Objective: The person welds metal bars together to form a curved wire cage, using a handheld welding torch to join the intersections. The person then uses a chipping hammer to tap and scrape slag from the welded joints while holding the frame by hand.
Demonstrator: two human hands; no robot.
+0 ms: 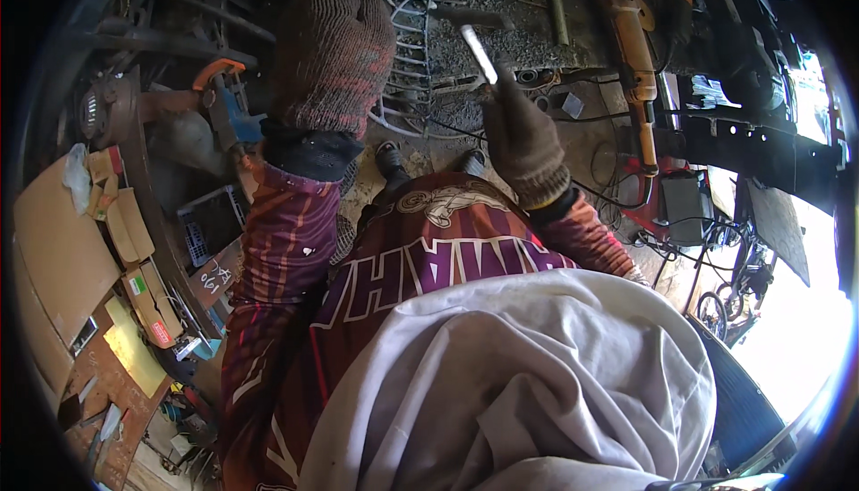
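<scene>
Right hand (528,138), in a brown knitted glove, is closing fully around the lower handle of a dark-headed hammer with a shiny, pale metal shaft (480,55). The hammer is standing out ahead of that fist, its head lying crosswise above the dark, debris-strewn table (537,44), right of a grey grille of curved metal bars (412,62). Left hand (335,53), in a thick brown-and-red knitted glove, is curling beside the grille and overlapping its left edge; its fingertips are not showing, so I cannot tell whether it is gripping a bar.

Handling, judged: the hammer is probably weighing most at the head, stiff throughout, hardly fragile. Smooth metal may be slipping somewhat against knit, so a firm hold low on the handle is suiting it. The grille is looking rigid as a whole, its thin bars perhaps springing slightly; an outer bar, clear of the hammer head, is offering the safer hold. An orange angle grinder with a pinkish disc (633,53) is lying farther right.
</scene>
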